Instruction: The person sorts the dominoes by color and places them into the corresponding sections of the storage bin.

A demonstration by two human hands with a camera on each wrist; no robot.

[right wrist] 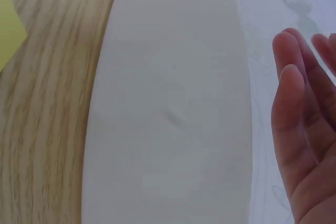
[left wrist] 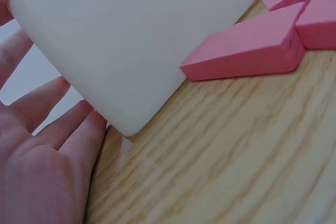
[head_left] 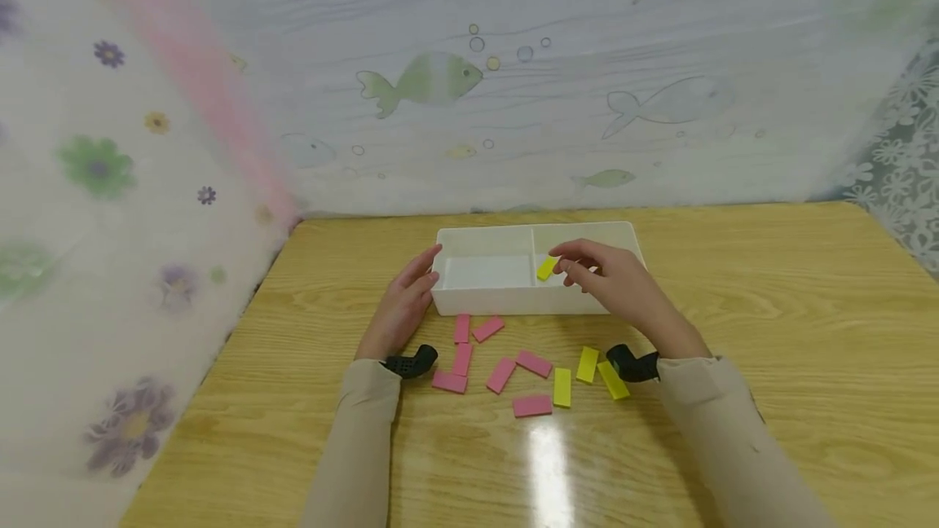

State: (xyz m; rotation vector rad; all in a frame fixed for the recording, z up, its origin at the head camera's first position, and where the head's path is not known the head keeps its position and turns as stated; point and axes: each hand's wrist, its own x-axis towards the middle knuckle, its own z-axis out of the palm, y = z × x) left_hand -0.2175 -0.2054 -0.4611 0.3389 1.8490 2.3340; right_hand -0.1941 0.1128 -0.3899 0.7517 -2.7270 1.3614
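Observation:
A white tray with two compartments stands at the middle of the wooden table. My left hand lies with straight fingers against the tray's left end. My right hand hovers over the right compartment and pinches a small yellow block at its fingertips. The right wrist view shows only the tray wall and some fingers. Several pink blocks and three yellow blocks lie loose in front of the tray. Both compartments look bare.
Pink blocks lie close to the tray's front left corner. A fish-patterned sheet closes off the back, and a flowered sheet hangs along the table's left edge. Black wrist mounts sit on both sleeves.

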